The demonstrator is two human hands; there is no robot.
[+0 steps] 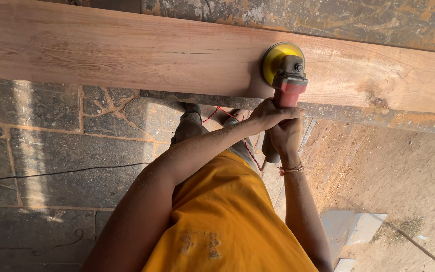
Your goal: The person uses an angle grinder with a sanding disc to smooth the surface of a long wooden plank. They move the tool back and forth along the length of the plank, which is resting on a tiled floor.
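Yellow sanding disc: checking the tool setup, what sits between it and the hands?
In the head view, only the grinder's grey head and red body lie between the yellow sanding disc and both hands.

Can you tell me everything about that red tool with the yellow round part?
The sander has a red body, a dark grey head and a yellow round disc. The disc lies against the long wooden plank. The left hand and right hand both grip its body. A red cord runs down from it.

Black cable (61, 173) across stone floor (46, 146), pale tiles (358, 226) nearby
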